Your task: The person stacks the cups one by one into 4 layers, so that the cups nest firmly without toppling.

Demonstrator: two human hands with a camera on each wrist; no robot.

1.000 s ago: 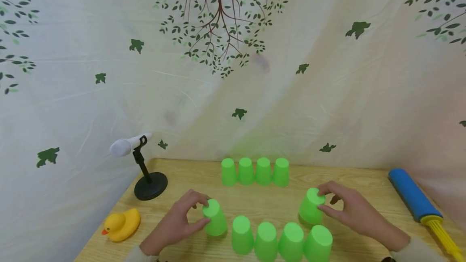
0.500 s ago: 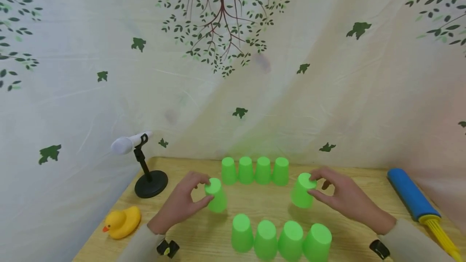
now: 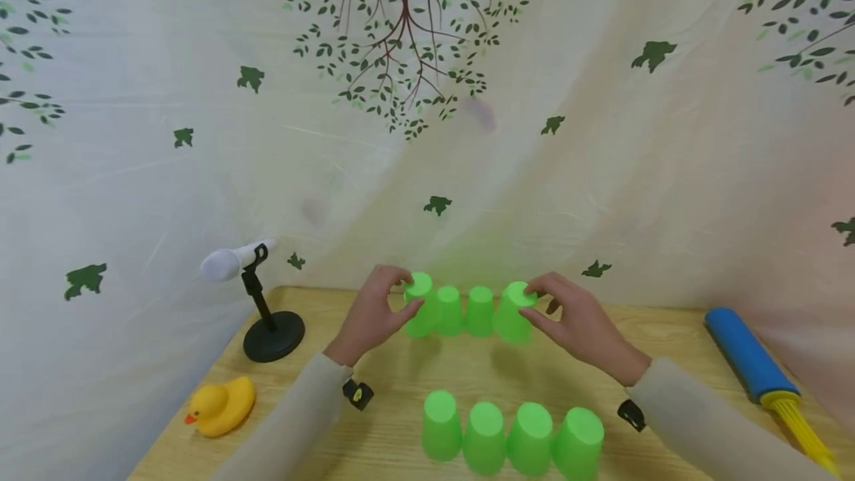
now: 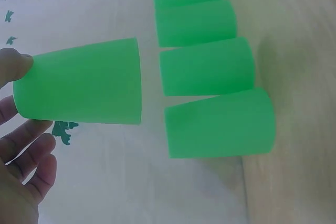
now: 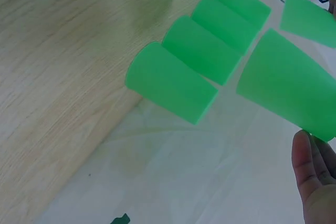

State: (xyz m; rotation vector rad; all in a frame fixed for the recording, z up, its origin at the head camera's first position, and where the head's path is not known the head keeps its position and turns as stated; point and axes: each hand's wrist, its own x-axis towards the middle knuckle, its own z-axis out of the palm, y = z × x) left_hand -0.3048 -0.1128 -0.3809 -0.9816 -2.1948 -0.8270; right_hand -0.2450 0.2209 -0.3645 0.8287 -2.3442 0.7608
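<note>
My left hand (image 3: 377,310) pinches the narrow closed end of an upside-down green cup (image 4: 84,85) between thumb and fingers. Opposite it, my right hand (image 3: 577,321) grips another upturned green cup (image 5: 289,82) the same way. Both cups are held up off the table at the two ends of the back row. That row is made of several upside-down green cups (image 3: 449,312), its end ones overlapped by the held cups in the head view. In both wrist views a gap separates each held cup from the row cups below it.
Nearer me stands a front row of several upturned green cups (image 3: 484,440) on the wooden table (image 3: 374,436). At left are a yellow rubber duck (image 3: 220,407) and a white microphone on a black stand (image 3: 274,336). A blue and yellow pump (image 3: 755,355) lies at right.
Both hands have carried their cups away from me, from beside the front row up to the back row, and drawn closer together. The standing cups have stayed put.
</note>
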